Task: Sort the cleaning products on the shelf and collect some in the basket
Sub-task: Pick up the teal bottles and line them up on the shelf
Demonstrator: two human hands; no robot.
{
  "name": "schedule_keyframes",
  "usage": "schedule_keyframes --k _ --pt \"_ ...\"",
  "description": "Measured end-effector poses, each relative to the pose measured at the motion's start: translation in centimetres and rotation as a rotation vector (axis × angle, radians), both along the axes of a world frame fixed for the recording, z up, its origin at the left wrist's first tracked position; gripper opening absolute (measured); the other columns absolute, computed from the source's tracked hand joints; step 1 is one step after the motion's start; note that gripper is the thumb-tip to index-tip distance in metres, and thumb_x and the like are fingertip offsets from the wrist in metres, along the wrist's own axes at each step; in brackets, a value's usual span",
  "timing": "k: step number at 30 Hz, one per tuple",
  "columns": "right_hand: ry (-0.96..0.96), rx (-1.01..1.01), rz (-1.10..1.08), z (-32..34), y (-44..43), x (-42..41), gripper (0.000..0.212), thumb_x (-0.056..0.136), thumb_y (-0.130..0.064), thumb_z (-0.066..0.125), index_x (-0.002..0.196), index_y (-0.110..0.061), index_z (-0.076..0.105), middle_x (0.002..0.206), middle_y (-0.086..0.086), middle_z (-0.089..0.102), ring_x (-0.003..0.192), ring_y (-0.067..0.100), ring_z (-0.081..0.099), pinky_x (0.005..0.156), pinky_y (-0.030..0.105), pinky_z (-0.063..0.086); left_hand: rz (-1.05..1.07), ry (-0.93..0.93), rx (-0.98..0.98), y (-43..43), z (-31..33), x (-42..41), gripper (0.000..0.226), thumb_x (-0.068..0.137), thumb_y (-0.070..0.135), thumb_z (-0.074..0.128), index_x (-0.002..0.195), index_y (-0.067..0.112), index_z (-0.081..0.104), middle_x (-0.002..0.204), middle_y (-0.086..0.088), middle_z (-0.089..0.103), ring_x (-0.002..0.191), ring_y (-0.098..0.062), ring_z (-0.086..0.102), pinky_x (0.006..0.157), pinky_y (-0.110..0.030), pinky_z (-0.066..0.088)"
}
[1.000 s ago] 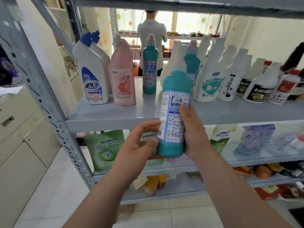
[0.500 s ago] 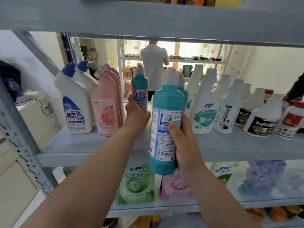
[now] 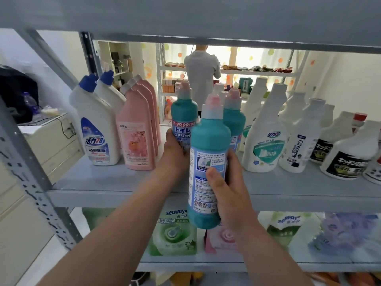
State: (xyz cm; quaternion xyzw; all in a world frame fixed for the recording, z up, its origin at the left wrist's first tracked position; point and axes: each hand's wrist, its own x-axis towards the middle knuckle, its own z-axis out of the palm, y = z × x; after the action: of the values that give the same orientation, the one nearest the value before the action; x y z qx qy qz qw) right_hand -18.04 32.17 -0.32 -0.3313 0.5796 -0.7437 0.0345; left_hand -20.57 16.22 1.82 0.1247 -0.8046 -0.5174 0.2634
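right hand (image 3: 228, 195) wraps a teal plastic bottle with a pale pink cap (image 3: 208, 153), upright, back label to camera, held off the board in front of the grey metal shelf (image 3: 103, 182). left hand (image 3: 175, 153) grips the lower body of a second teal bottle (image 3: 183, 118) standing on that shelf, just right of the row of pink flat bottles (image 3: 136, 139); a third teal bottle (image 3: 235, 118) stands behind the held one. white bottles with blue angled caps (image 3: 97, 131) at the left end, white spray-type bottles (image 3: 266, 137) to the right, green and pink refill pouches (image 3: 173, 234) on the shelf below.
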Motion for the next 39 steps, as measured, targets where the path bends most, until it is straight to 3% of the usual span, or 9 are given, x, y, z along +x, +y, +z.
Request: schedule_keyframes --k 2,6,11,15,20,23,30,35,39 --pt "0.005 -0.015 0.002 -0.4 -0.4 0.3 0.061 0.087 -0.044 0.069 0.144 -0.045 0.046 0.14 -0.009 0.064 0.127 0.015 0.063 0.1 0.029 0.055 0.023 0.07 -0.189 -0.7 -1.7 1.8 0.073 0.096 0.022 0.064 0.156 0.013 0.023 0.146 -0.004 0.051 0.118 -0.006 0.049 0.092 0.005 0.026" --pt "0.011 -0.043 -0.043 -0.6 -1.7 1.5 0.059 0.087 -0.044 0.07 0.141 -0.049 0.048 0.14 -0.01 0.063 0.129 0.015 0.061 0.104 0.036 0.054 -0.051 0.053 -0.221 -2.1 -3.6 5.2 0.077 0.087 0.049 0.073 0.145 0.043 0.022 0.136 0.012 0.056 0.115 -0.007 0.061 0.095 -0.034 0.049" --pt "0.06 -0.05 -0.148 -0.7 -3.9 1.7 0.07 0.089 -0.045 0.07 0.15 -0.038 0.036 0.139 -0.017 0.062 0.129 0.01 0.061 0.103 0.035 0.053 0.004 0.052 -0.208 -4.7 -4.2 8.6 0.07 0.074 0.056 0.078 0.128 0.062 0.033 0.112 0.031 0.063 0.097 0.009 0.065 0.078 -0.018 0.056" --pt "0.142 -0.029 -0.206 -0.2 -6.7 1.1 0.065 0.095 -0.038 0.068 0.15 -0.036 0.033 0.136 -0.017 0.06 0.128 0.01 0.06 0.101 0.025 0.052 0.096 -0.01 -0.289 -8.0 -4.5 10.5 0.069 0.068 0.063 0.07 0.127 0.04 0.042 0.114 0.012 0.062 0.1 -0.01 0.065 0.087 -0.042 0.06" --pt "0.2 0.047 -0.323 -0.2 -9.8 -0.9 0.07 0.096 -0.024 0.071 0.151 -0.024 0.027 0.13 -0.035 0.05 0.123 -0.005 0.055 0.096 0.009 0.047 0.099 -0.022 -0.298 -11.2 -4.5 11.3 0.068 0.067 0.063 0.07 0.124 0.038 0.042 0.112 0.012 0.063 0.099 -0.005 0.064 0.088 -0.044 0.06" --pt "0.165 0.105 -0.345 0.1 -10.9 -2.2 0.079 0.094 -0.028 0.074 0.154 -0.031 0.022 0.14 -0.013 0.049 0.125 -0.002 0.054 0.096 0.011 0.048 0.037 -0.041 -0.284 -12.1 -4.7 11.0 0.078 0.067 0.063 0.073 0.132 0.035 0.04 0.12 0.007 0.062 0.109 -0.014 0.064 0.095 -0.048 0.058" --pt "0.174 0.362 -0.458 0.0 -12.8 -5.2 0.098 0.089 -0.033 0.077 0.158 -0.039 0.007 0.14 -0.004 0.039 0.12 0.005 0.047 0.098 0.017 0.038 -0.043 -0.04 -0.128 -13.6 -4.4 9.9 0.06 0.072 0.055 0.081 0.121 0.051 0.045 0.114 0.023 0.064 0.098 0.007 0.064 0.066 -0.008 0.054" --pt "0.109 0.557 -0.407 -0.1 -13.7 -7.3 0.093 0.089 -0.029 0.074 0.154 -0.036 0.009 0.145 -0.002 0.045 0.129 0.02 0.051 0.115 0.048 0.044 -0.083 -0.024 -0.083 -13.9 -4.7 10.0 0.053 0.077 0.05 0.079 0.117 0.057 0.044 0.116 0.026 0.063 0.1 0.011 0.063 0.067 -0.005 0.051" --pt "0.118 0.633 -0.424 0.5 -15.1 -9.0 0.086 0.096 -0.031 0.069 0.155 -0.028 0.007 0.152 0.003 0.045 0.137 0.027 0.05 0.115 0.047 0.043 -0.068 -0.02 -0.102 -13.9 -4.9 9.9 0.058 0.079 0.052 0.077 0.124 0.053 0.041 0.117 0.029 0.061 0.104 0.008 0.061 0.073 -0.007 0.048"
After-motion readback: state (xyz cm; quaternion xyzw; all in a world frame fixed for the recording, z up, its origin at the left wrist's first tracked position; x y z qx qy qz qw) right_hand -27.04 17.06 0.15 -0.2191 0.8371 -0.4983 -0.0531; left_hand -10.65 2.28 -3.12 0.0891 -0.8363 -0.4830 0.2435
